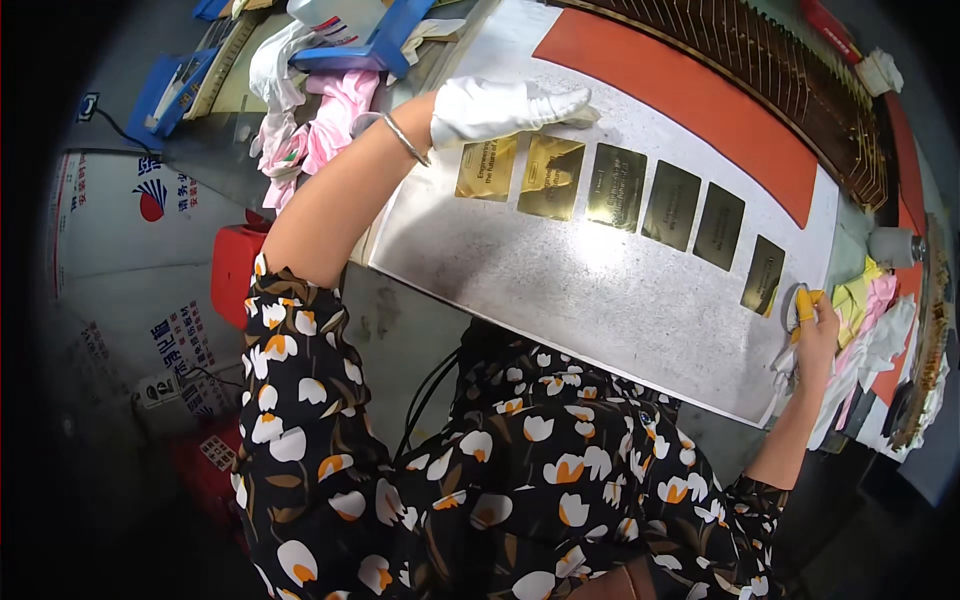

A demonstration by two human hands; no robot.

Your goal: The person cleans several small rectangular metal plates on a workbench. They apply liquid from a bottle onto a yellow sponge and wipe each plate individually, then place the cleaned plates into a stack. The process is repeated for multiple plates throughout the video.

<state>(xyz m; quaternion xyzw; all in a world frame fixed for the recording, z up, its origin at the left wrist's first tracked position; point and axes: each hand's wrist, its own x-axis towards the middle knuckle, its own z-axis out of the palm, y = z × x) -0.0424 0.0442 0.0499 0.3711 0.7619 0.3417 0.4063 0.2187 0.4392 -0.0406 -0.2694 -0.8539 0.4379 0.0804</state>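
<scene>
Gold rectangular plates [614,188], white-gloved fingers [562,104]

Bright glare sits just below the gold plates [670,205]. Soft shadow spreads below their left end. Well beyond them, edges bend into darkness.
</scene>
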